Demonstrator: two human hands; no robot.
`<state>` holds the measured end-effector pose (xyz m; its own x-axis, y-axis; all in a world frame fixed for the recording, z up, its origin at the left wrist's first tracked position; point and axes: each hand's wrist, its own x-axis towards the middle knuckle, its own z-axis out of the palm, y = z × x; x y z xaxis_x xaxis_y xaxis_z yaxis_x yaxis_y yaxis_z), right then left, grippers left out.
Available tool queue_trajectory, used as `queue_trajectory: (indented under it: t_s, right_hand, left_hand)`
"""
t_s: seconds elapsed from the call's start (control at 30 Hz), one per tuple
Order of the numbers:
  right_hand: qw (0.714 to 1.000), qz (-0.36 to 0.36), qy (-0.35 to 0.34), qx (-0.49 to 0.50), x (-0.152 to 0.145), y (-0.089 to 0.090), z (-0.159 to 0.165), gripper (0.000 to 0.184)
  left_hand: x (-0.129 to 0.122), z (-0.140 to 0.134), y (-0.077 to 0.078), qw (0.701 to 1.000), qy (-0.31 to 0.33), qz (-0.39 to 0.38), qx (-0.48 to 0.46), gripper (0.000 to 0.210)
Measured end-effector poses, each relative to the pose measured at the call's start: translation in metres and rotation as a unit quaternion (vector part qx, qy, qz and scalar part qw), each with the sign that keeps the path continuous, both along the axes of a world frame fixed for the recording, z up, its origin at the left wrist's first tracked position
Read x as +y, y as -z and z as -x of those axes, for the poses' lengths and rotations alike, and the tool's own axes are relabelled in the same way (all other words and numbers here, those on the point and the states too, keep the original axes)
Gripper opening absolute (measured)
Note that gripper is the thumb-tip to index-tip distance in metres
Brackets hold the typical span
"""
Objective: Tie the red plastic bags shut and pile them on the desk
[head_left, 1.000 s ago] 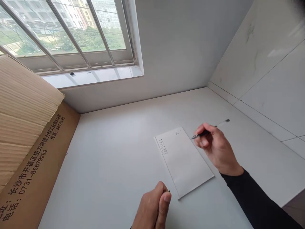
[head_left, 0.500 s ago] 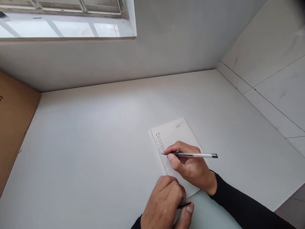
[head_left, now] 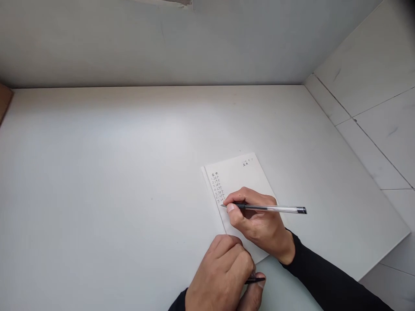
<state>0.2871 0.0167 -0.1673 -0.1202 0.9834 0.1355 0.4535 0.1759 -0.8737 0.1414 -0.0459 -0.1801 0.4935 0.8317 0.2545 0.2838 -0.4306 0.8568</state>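
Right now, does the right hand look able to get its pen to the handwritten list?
Probably yes: the right hand holds the pen with its tip by the foot of the list, while the left hand sits lower in view, leaving the way free.

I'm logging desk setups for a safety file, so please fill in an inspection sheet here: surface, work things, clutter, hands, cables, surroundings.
Surface: white tabletop, with a few tiny dark specks.
Work things: notebook with a handwritten numbered list; clear-barrelled pen, its tip by the list's bottom line, contact unclear.
Clutter: corner of a brown box at the left edge of view.
Hands: right hand grips the pen; left hand, at the notebook's lower edge, holds a slim dark object, identity unclear.
Cables: nothing seen.
Surroundings: grey wall behind, pale tiled wall at right.
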Motion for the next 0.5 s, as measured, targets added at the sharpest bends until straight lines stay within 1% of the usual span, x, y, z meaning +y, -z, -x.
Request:
queue_trajectory:
  t_s: [0.1, 0.23, 0.37, 0.5]
  right_hand:
    - [1.000, -0.010, -0.003, -0.004, 0.0004, -0.0014, 0.0001, 0.017]
    - [1.000, 0.004, -0.022, 0.002, 0.0001, -0.0033, -0.0008, 0.020]
    - [1.000, 0.005, -0.006, -0.012, -0.0008, -0.0028, -0.0019, 0.018]
    - [1.000, 0.005, -0.007, -0.024, -0.0012, -0.0024, -0.0022, 0.016]
  left_hand:
    - [-0.0008, -0.0004, -0.0012, 1.000, -0.007, 0.003, -0.001, 0.023]
    - [-0.0015, -0.0008, -0.0024, 1.000, -0.010, 0.007, -0.004, 0.022]
    - [-0.0012, -0.0014, -0.0031, 1.000, -0.002, 0.014, -0.006, 0.022]
    - [-0.0014, -0.0017, -0.0031, 1.000, 0.000, 0.020, -0.009, 0.021]
